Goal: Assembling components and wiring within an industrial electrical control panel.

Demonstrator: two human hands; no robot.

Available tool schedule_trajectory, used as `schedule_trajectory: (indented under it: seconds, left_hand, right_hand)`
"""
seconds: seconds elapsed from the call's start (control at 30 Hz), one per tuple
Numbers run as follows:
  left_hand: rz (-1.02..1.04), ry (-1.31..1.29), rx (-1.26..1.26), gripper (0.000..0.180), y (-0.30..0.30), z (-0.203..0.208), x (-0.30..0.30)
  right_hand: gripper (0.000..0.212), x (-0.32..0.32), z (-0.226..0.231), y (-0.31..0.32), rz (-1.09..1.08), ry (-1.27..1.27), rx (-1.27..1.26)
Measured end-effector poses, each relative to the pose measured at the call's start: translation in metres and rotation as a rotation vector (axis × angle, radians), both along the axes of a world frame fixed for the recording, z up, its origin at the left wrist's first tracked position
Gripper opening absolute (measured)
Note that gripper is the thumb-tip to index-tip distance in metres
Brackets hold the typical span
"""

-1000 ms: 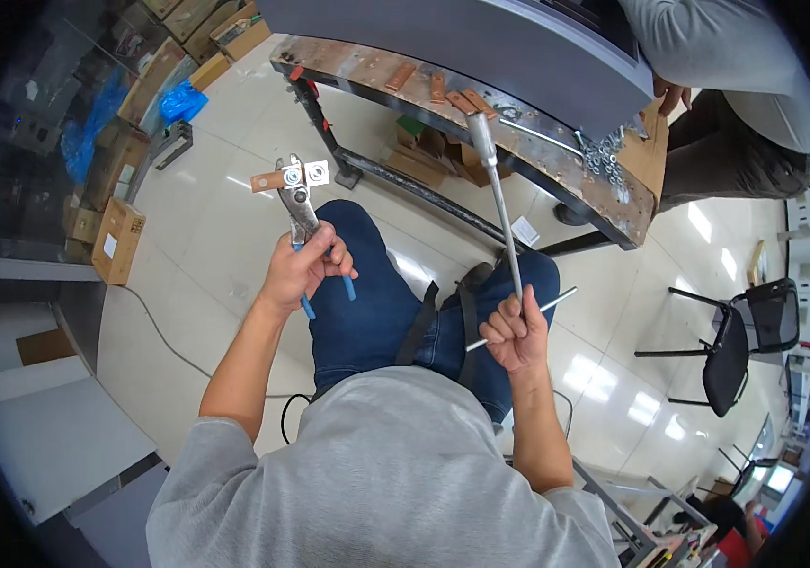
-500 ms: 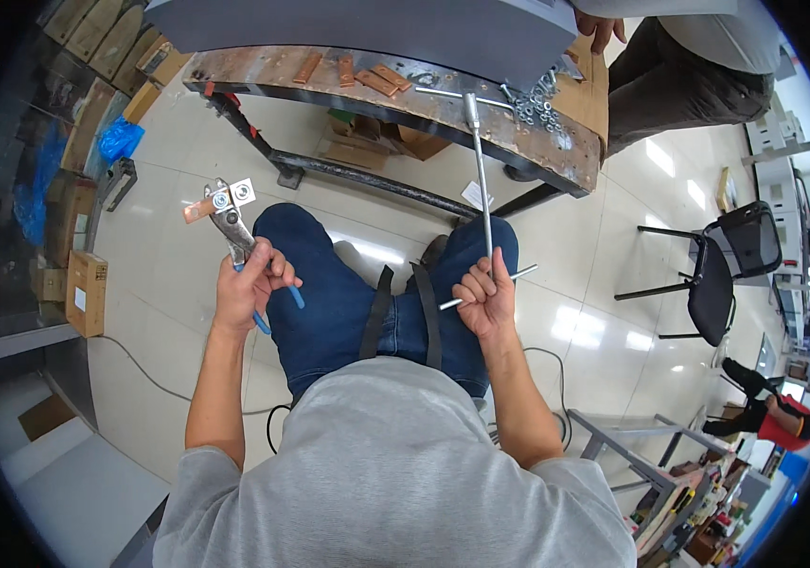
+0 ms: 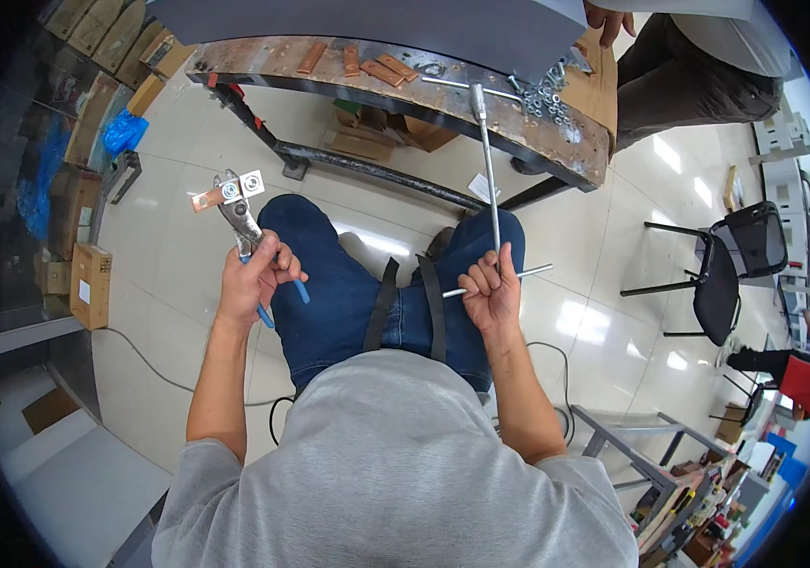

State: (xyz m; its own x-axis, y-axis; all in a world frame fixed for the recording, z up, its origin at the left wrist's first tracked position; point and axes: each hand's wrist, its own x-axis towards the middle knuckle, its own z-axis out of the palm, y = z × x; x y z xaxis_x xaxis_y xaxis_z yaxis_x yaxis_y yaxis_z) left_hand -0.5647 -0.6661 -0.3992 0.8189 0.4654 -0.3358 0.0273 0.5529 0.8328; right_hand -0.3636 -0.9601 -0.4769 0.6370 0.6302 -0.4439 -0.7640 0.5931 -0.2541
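Note:
My left hand (image 3: 258,276) is closed round blue-handled pliers (image 3: 242,223), held over my left thigh. Their jaws clamp a small copper bar (image 3: 206,200) joined to a silvery plate (image 3: 251,182), with round bolt or washer faces on the joint. In my right hand (image 3: 493,295) is a T-handle socket wrench (image 3: 487,156). My fingers wrap the place where its crossbar (image 3: 534,271) meets the shaft. The socket end points up and away, showing in front of the bench edge; whether it touches the bench I cannot tell.
On the wooden bench (image 3: 272,60) lie copper bars (image 3: 352,62), a metal rod (image 3: 452,84) and a heap of bolts and nuts (image 3: 547,99), beside a large grey housing (image 3: 376,24). Another person (image 3: 698,85) stands at its right. A black chair (image 3: 719,275) is to the right.
Both hands keep their grips with hardly any movement. The whole view has shifted slightly. At far right, a person in red has changed posture, one arm now raised.

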Motion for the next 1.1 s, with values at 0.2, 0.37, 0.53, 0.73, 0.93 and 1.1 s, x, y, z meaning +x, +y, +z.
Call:
schedule_trajectory:
  seconds: [0.2,0.37,0.53,0.73,0.93,1.1]
  left_hand:
    - [0.006,0.027,0.028,0.021,-0.003,0.002,0.003]
    - [-0.017,0.044,0.041,0.02,-0.001,0.001,0.003]
    - [0.006,0.057,0.045,0.02,-0.001,0.002,-0.002]
    - [0.022,0.147,0.095,0.018,0.0,-0.007,0.009]
    - [0.015,0.246,0.291,0.021,0.0,-0.005,0.006]
    - [-0.065,0.24,0.349,0.02,0.006,-0.004,0.004]
  right_hand:
    - [0.041,-0.002,-0.004,0.005,0.117,0.255,0.287]
    - [0.043,-0.002,-0.006,0.006,0.107,0.282,0.315]
    - [0.042,-0.002,-0.004,0.007,0.122,0.269,0.304]
    - [0.036,-0.007,0.041,0.0,0.055,-0.623,-0.547]
    - [0.024,-0.021,0.104,0.013,0.245,-1.442,-0.863]
    - [0.012,-0.02,0.113,0.018,0.306,-1.577,-0.87]
